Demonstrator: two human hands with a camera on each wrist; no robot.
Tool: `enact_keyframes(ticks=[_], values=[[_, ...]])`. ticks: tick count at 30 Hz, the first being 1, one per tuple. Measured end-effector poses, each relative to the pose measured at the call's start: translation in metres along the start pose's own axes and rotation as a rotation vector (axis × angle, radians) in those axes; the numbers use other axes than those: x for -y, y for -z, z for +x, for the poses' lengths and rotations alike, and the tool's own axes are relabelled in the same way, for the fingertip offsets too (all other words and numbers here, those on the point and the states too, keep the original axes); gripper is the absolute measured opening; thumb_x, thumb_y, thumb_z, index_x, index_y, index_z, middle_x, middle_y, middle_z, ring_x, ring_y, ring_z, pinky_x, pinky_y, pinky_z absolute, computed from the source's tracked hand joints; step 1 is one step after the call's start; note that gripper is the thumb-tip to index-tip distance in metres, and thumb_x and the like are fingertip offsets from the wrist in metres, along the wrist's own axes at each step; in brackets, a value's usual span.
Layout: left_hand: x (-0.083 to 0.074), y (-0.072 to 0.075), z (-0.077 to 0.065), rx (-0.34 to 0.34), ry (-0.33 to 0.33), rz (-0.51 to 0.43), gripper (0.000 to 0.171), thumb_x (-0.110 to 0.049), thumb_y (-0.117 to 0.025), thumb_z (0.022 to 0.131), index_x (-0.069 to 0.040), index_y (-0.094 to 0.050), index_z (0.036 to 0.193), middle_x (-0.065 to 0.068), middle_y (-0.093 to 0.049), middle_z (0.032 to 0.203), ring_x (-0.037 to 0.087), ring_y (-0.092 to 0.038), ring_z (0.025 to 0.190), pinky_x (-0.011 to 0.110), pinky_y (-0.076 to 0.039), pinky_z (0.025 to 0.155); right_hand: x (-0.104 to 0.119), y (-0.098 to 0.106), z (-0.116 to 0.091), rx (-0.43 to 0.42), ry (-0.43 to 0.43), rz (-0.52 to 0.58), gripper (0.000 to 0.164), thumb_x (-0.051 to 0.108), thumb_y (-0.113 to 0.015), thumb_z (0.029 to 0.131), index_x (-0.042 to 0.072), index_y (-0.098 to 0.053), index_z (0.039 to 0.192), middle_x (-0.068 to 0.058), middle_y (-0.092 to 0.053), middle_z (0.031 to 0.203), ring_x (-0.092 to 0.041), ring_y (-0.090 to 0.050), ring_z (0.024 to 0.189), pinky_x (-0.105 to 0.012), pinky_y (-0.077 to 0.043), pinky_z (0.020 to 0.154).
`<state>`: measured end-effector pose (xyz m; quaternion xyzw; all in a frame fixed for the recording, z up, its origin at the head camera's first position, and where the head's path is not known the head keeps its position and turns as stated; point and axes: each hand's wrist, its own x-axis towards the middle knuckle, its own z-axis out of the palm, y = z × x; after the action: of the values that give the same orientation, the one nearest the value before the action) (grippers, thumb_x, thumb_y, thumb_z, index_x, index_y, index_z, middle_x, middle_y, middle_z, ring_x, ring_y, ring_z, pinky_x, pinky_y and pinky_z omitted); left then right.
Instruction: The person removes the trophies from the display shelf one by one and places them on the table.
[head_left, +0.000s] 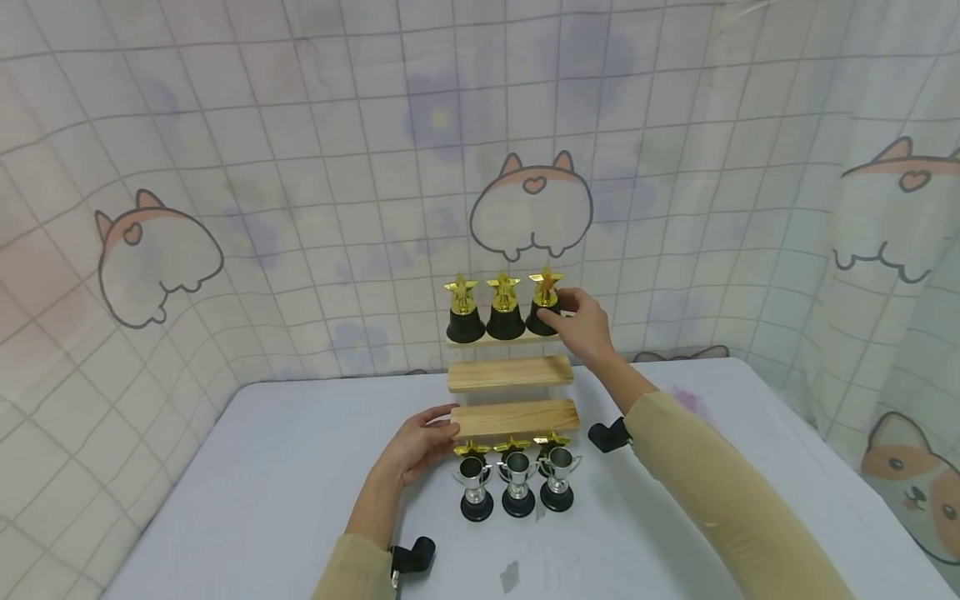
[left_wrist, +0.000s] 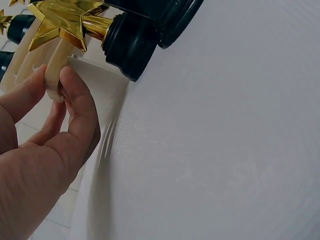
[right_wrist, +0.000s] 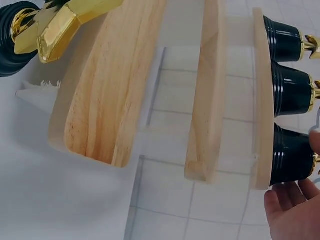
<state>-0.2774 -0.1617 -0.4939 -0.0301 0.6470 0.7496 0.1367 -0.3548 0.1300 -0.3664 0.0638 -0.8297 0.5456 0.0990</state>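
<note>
A three-step wooden rack stands on the white table. Three gold star trophies with black bases line its top board (head_left: 489, 341). My right hand (head_left: 585, 323) holds the rightmost star trophy (head_left: 545, 287), which sits upright on that board; in the right wrist view its black base (right_wrist: 291, 156) rests against the board, with fingers (right_wrist: 287, 195) at it. My left hand (head_left: 418, 443) pinches the left end of the lowest board (head_left: 517, 417), thumb and fingers on either side of the wood in the left wrist view. The middle board (head_left: 510, 373) carries nothing.
Three silver cup trophies (head_left: 517, 475) on black bases stand in a row before the rack. Close behind them are three more gold star trophies (head_left: 512, 445), partly hidden. A patterned curtain (head_left: 337, 208) hangs behind the table (head_left: 300, 467).
</note>
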Motion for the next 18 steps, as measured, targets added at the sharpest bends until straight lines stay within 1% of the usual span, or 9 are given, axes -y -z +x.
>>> enact_keyframes(ticks=[7,12,18], values=[[-0.0008,-0.0018,0.0006,0.005,-0.003,-0.008,0.056,-0.002,-0.067,0.097,0.004,-0.047,0.148,0.023,-0.059,0.128,0.021,-0.066,0.098,0.029,-0.059,0.081,-0.0035,-0.0006,0.0009,0.001,-0.016,0.003,0.06,0.029,-0.071,0.1,0.003,-0.048,0.149,-0.017,-0.054,0.144,-0.034,-0.05,0.134,-0.047,-0.047,0.108],[-0.0002,-0.0022,0.0001,0.009,-0.01,-0.014,0.055,-0.002,-0.066,0.098,0.005,-0.046,0.149,0.024,-0.059,0.127,0.021,-0.066,0.098,0.029,-0.06,0.081,-0.0032,-0.0002,0.0,-0.007,-0.011,0.004,0.06,0.029,-0.073,0.099,0.002,-0.05,0.147,-0.018,-0.057,0.14,-0.035,-0.051,0.132,-0.048,-0.048,0.106],[0.0006,-0.0018,0.0005,0.013,-0.017,-0.015,0.055,-0.002,-0.066,0.098,0.006,-0.045,0.149,0.024,-0.059,0.129,0.021,-0.067,0.098,0.03,-0.06,0.082,-0.0027,0.0003,-0.001,-0.012,-0.008,0.034,0.058,0.026,-0.075,0.097,0.0,-0.052,0.144,-0.019,-0.059,0.136,-0.035,-0.053,0.129,-0.049,-0.048,0.105]])
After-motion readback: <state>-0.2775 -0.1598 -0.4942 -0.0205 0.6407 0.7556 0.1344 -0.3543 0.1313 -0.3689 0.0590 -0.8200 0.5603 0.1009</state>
